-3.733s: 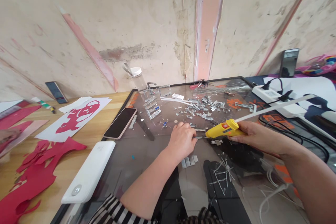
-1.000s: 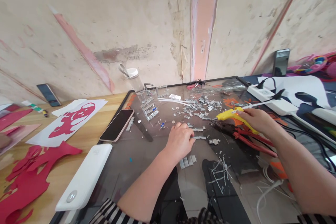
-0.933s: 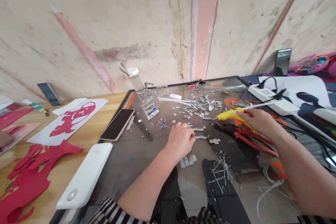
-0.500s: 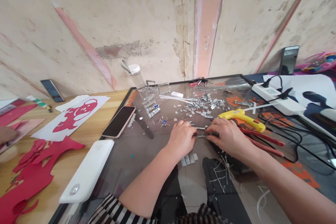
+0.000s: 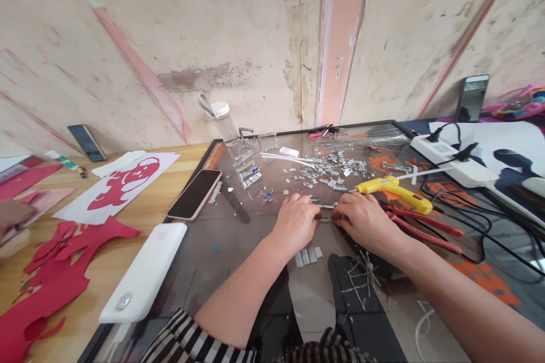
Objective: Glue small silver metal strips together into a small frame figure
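Close together over the dark glass tabletop, my left hand and my right hand pinch the two ends of a small grey metal strip. My fingertips hide most of it. Just beyond lies another thin metal piece. Below my left hand sit several flat grey metal pieces side by side. Scraps of thin wire lie in a tangle below my right hand. Red-handled pliers and a yellow glue gun rest right of my right hand.
A heap of small metal pieces lies farther back. To the left are a phone, a white power bank and red cut paper. A power strip with black cables stands right. Another person's hand shows at the left edge.
My right hand's fingers have shifted slightly left, closer to my left hand, so less of the strip shows between them. The whole view has moved a little.
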The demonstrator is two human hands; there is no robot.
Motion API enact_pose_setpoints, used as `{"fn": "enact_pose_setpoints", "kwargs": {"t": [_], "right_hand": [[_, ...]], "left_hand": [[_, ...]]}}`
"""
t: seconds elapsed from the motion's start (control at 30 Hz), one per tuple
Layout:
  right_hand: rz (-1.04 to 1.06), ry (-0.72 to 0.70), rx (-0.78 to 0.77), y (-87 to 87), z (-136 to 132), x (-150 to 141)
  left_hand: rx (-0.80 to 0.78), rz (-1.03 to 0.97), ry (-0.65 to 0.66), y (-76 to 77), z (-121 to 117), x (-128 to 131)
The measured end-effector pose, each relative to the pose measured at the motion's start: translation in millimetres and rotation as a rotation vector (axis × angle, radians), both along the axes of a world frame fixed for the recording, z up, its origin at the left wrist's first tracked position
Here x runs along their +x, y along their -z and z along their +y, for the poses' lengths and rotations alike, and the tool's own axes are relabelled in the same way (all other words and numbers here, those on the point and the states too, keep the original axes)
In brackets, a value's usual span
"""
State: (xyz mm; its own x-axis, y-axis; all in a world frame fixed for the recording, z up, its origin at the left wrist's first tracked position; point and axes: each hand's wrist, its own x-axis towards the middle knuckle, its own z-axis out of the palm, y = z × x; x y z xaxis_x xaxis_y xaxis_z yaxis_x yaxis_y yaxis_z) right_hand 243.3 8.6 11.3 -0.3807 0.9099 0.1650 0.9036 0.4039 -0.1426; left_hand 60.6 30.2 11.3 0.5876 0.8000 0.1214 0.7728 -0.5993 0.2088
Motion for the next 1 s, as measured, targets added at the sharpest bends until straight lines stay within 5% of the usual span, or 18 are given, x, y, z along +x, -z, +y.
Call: {"fn": "enact_pose_setpoints", "kwargs": {"t": [1.0], "right_hand": [[-0.082,-0.057,-0.002,-5.4,0.3,-2.2]], "left_hand": [[-0.009,-0.016,0.015,2.3,2.4,-1.6]]}}
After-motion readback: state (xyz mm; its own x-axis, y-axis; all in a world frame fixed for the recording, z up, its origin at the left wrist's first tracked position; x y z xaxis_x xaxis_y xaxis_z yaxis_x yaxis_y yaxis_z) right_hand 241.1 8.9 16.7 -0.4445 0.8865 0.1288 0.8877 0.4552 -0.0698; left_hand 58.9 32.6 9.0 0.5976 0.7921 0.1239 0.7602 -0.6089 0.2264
